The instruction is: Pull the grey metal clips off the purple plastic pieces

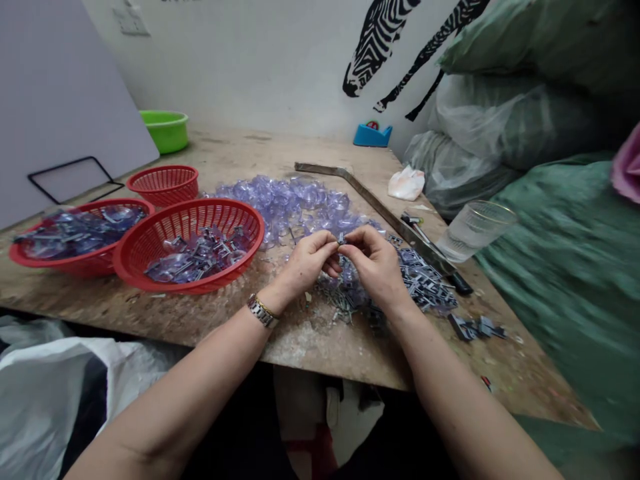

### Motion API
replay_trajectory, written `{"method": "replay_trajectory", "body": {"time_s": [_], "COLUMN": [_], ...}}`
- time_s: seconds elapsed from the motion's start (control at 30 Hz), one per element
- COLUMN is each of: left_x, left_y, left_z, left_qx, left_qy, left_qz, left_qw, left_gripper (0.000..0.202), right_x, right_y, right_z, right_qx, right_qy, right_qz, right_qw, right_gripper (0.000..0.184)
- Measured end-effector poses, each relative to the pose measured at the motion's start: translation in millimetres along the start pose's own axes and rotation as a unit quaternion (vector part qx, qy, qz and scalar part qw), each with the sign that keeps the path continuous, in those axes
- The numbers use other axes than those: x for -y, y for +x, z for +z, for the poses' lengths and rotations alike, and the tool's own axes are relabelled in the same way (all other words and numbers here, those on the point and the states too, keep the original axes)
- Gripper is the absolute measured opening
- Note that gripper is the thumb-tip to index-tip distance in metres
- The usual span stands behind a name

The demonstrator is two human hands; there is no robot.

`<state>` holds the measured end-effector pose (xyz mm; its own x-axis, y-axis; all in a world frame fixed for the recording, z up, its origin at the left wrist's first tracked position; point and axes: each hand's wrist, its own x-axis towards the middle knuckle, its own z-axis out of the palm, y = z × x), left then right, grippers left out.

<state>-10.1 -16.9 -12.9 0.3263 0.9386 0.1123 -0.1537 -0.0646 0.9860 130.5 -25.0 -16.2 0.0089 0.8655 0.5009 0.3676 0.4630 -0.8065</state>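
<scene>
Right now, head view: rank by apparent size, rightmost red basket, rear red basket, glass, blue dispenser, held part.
1. Rightmost basket
2. Rear basket and glass: too alike to rank; glass sits nearer
3. Blue dispenser
4. Held part, partly hidden

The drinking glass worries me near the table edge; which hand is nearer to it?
Right. The glass is to the right of the right hand, beyond the metal bar; the left hand is farther, on the right hand's other side.
</scene>
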Motion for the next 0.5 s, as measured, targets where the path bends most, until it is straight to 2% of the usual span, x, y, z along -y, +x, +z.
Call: {"method": "replay_trajectory", "body": {"time_s": [0.13, 0.33, 0.5], "left_x": [0.5, 1.6, 4.1], "left_y": [-0.6, 1.1, 2.1], "left_z": [2.0, 6.3, 4.5], "left_qx": [-0.018, -0.038, -0.036], "left_qy": [0.015, 0.017, 0.051], "left_qz": [-0.006, -0.025, -0.020], "left_qw": [1.000, 0.999, 0.998], "left_gripper": [0.019, 0.019, 0.020], "right_x": [-4.5, -9.1, -9.4], "right_y": [2.6, 3.9, 3.7], "right_z": [0.1, -2.3, -3.4], "right_qx": [0.007, -0.004, 0.005], "right_qy": [0.019, -0.051, -0.076], "right_qz": [0.010, -0.043, -0.059], "right_qw": [1.000, 0.998, 0.995], "right_gripper": [0.008, 0.013, 0.010]}}
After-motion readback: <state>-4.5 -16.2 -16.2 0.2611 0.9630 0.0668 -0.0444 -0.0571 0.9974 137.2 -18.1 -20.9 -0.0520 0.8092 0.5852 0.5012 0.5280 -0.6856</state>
